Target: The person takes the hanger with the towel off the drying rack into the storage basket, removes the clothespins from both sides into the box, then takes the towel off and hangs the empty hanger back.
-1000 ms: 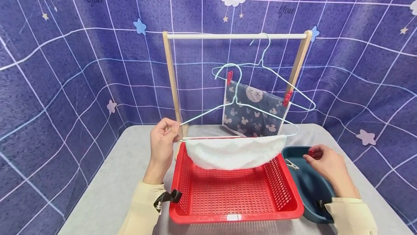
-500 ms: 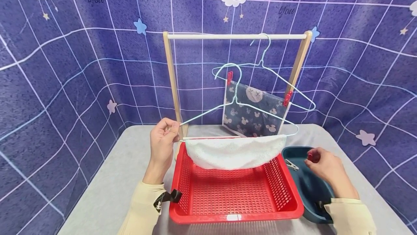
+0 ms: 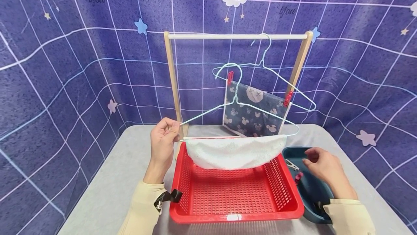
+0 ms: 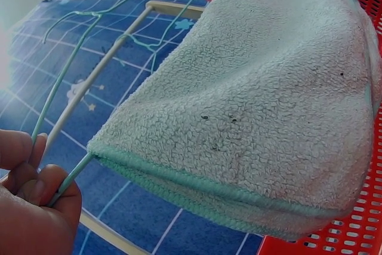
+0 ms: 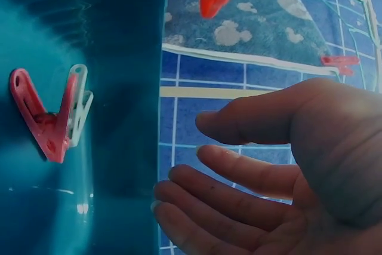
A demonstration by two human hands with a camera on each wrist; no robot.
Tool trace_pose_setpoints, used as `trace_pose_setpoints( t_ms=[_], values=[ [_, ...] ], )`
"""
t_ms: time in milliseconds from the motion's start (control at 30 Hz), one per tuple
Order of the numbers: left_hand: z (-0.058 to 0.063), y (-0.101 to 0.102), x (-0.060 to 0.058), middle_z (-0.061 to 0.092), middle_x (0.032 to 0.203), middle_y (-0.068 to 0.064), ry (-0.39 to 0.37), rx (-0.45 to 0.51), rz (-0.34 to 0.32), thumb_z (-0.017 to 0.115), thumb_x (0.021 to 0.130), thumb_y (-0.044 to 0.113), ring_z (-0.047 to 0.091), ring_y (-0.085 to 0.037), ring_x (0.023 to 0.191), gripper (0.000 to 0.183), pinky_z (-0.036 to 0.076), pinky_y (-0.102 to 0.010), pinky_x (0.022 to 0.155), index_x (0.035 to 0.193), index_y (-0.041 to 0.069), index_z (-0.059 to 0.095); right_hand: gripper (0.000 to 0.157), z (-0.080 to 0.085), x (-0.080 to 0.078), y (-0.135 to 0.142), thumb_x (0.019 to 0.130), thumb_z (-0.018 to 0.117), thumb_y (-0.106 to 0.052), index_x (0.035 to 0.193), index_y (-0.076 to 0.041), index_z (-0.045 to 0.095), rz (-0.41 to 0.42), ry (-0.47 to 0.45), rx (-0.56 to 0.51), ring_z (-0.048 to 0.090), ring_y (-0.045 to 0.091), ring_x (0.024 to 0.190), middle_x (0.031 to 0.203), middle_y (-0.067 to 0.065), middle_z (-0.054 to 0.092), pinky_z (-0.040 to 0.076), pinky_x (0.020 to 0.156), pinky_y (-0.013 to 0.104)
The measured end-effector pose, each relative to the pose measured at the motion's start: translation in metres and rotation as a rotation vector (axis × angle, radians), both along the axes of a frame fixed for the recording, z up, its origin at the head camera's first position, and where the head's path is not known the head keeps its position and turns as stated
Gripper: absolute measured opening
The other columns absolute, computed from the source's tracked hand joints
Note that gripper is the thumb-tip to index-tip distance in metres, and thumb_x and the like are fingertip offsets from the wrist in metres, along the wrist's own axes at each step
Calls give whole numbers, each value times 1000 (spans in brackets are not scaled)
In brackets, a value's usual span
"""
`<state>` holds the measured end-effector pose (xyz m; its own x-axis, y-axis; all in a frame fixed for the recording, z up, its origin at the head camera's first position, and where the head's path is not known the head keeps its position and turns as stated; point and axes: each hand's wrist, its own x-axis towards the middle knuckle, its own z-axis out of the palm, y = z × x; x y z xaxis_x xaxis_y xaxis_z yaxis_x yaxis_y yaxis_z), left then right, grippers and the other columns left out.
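Note:
My left hand [image 3: 164, 138] pinches the left corner of a pale green wire hanger [image 3: 208, 113]. Folded over the hanger's lower bar is a white towel [image 3: 236, 152]; its green-stitched edge shows in the left wrist view. My right hand [image 3: 327, 170] hovers over a dark teal basin [image 3: 313, 206], thumb and fingers apart and holding nothing. A red clothespin [image 5: 48, 120] and a white clothespin [image 5: 79, 108] lie inside the basin, overlapping in the right wrist view.
A red perforated basket [image 3: 234, 191] stands beneath the towel, left of the basin. Behind it, a wooden rack [image 3: 234, 36] carries a second hanger [image 3: 277, 77], where red clothespins hold a dark blue patterned cloth [image 3: 251, 113]. A blue gridded curtain [image 3: 81, 101] surrounds the table [image 3: 114, 177].
The red clothespin has left my right hand's fingers and now lies in the basin beside the white one. My left hand, the hanger and the towel have stayed in place.

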<state>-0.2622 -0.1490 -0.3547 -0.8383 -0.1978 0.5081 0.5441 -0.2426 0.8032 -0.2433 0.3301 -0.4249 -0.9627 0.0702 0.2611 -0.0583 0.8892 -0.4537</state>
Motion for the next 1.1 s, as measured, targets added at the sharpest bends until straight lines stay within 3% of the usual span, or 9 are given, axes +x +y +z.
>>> trace_pose_setpoints(
  t_ms=[233,467,567,633,800,933,1100],
  values=[
    [3,-1,0,42,65,2,4,10,8,59,99,-6,41,-10,61,14,41,-22,59,85,-3,61,32,12,0,-4,89,75,-19,112,2,69,23,40,-10,71,36,87,96,18,75,54,81,55],
    [7,-1,1,46,65,2,4,23,19,58,99,-7,41,-8,60,11,42,-20,58,88,-10,60,31,34,1,-11,92,73,-22,115,-1,70,52,90,-4,72,36,90,99,17,76,54,81,54],
    [8,-2,1,46,66,2,4,30,21,58,99,-7,41,-8,60,15,42,-19,58,85,-2,63,28,46,1,-19,93,73,-23,114,-5,72,66,125,-16,73,34,91,100,15,76,54,80,52],
    [9,-3,1,45,66,2,7,33,19,58,99,-7,40,-8,60,15,41,-20,58,86,-2,63,27,54,0,-25,94,72,-25,114,-7,72,86,129,-31,74,33,91,100,13,77,55,79,47],
    [9,-4,3,44,65,2,-1,39,30,58,98,-7,40,-9,61,11,41,-20,58,88,-11,60,24,66,-2,-40,96,73,-27,113,-10,74,170,120,-105,73,18,86,100,9,77,55,72,26],
    [10,-6,5,43,65,2,3,45,36,58,98,-7,39,-9,61,17,40,-20,58,85,1,64,23,69,0,-49,97,73,-24,114,-8,73,226,119,-213,69,4,83,104,13,76,55,69,20],
    [11,-8,5,43,66,2,8,63,25,58,99,-7,38,-9,61,24,39,-20,57,84,10,66,23,69,4,-56,99,70,-16,117,0,70,293,103,-396,70,1,83,104,17,75,58,71,20]
  ],
)
